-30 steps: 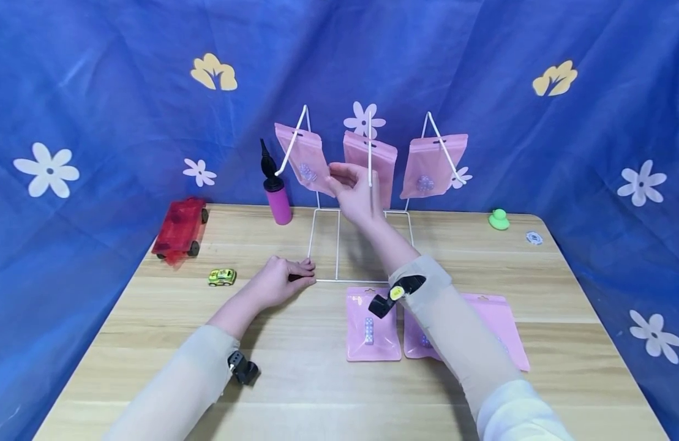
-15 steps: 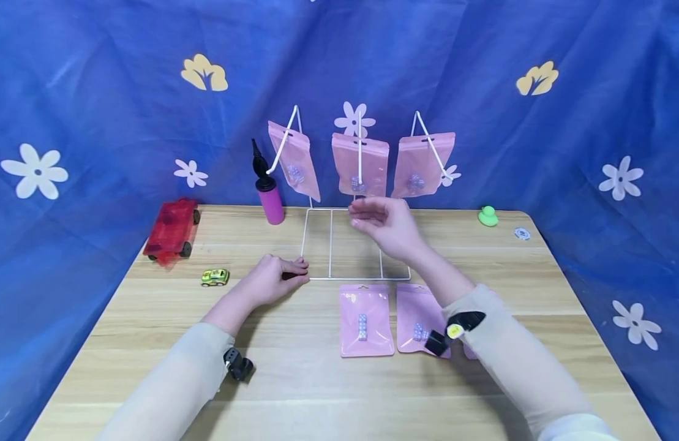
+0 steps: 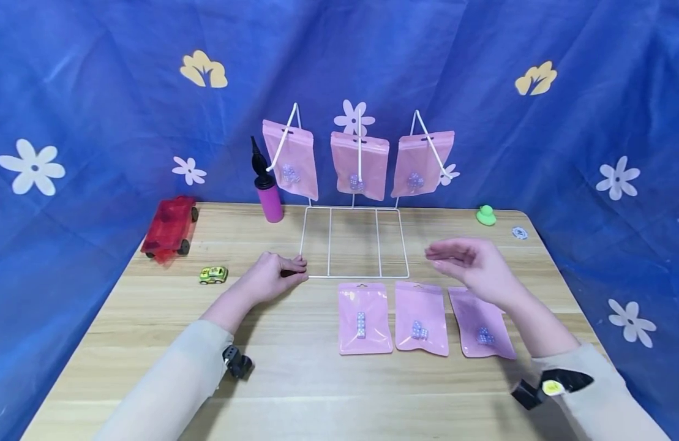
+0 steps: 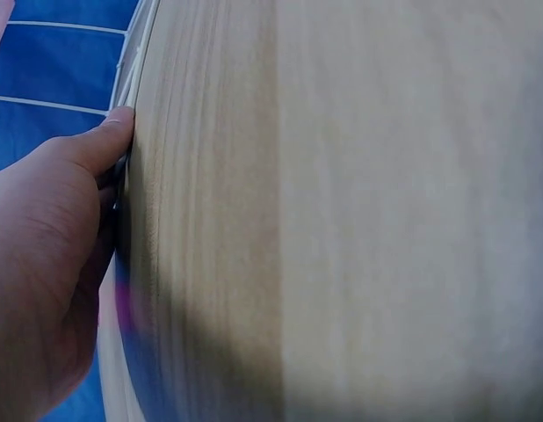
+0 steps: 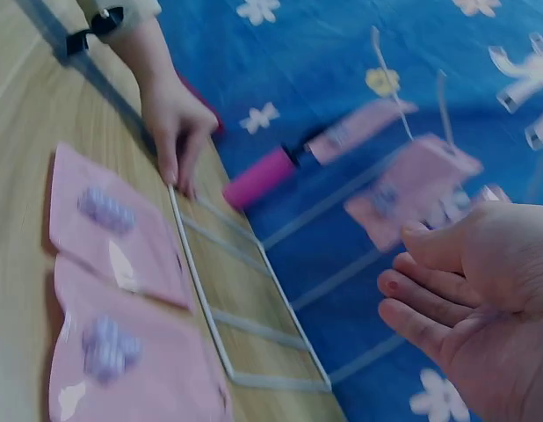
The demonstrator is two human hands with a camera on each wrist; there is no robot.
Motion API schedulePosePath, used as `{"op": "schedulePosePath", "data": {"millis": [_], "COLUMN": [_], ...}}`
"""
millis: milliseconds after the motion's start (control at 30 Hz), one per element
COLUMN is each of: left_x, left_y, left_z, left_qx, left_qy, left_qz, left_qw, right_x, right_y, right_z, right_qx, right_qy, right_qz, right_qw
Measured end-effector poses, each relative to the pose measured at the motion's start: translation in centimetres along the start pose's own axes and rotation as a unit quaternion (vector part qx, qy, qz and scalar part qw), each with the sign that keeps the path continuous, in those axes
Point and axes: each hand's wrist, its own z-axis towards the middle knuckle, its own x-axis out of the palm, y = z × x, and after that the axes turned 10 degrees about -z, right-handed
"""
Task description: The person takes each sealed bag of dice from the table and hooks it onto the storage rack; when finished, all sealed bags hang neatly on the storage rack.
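I take the floor frame of the white wire rack [image 3: 361, 277] as my dial, with 12 o'clock at the blue cloth [image 3: 460, 55]. At 8 o'clock I have the left hand [image 3: 273, 278], its thumb and fingers pinching the rack's near corner. Between 3 and 4 o'clock I see the right hand [image 3: 474, 266] in the air, fingers loosely bent and free, the thumb a little apart from them. From the head camera it covers a corner of the nearest pouch.

The rack carries 3 pink pouches, each on its own arm by the slot at its top: the left hung pouch [image 3: 297, 162] at 11 o'clock, the middle hung pouch [image 3: 369, 164] at 12, the right hung pouch [image 3: 420, 160] at 1. Another 3 lie flat on the wooden table [image 3: 295, 380]: the left flat pouch [image 3: 372, 318] at 6, the middle flat pouch [image 3: 427, 312] between 4 and 5, the right flat pouch [image 3: 479, 318] at 4. I can make out dotted cubes [image 3: 361, 324] through the film.

Round the edge I note a purple pump [image 3: 269, 199] at 10, a red toy car [image 3: 170, 225] at 9, a small yellow-green car [image 3: 213, 275] just below 9, a green toy duck [image 3: 486, 215] between 2 and 3, and a round chip [image 3: 519, 233] at 3.
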Motion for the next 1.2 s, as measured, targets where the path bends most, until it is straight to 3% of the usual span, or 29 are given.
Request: {"op": "schedulePosePath", "data": {"millis": [233,500,967,1200], "left_x": [-0.3,-0.4,0.0,0.1], "left_y": [0.1,0.1,0.1,0.1], "left_z": [-0.1,-0.1,0.1,0.2], "left_qx": [-0.001,-0.002,0.003,0.005], "left_qy": [0.001,0.000,0.000,-0.002], "left_qz": [-0.001,0.004,0.004,-0.001], "left_qw": [1.0000,1.0000,1.0000,1.0000], "right_x": [-3.3,-5.2,-5.4,-4.8], "right_y": [-3.2,-6.9,-11.3,-11.5], "right_z": [-4.0,-7.7,-12.1,-12.6], "right_qx": [0.030,0.094,0.230,0.292], "right_qy": [-0.011,-0.008,-0.030,-0.010], "right_qz": [-0.025,-0.049,-0.079,-0.024], "right_qw": [0.9992,0.9944,0.9694,0.9561]}}
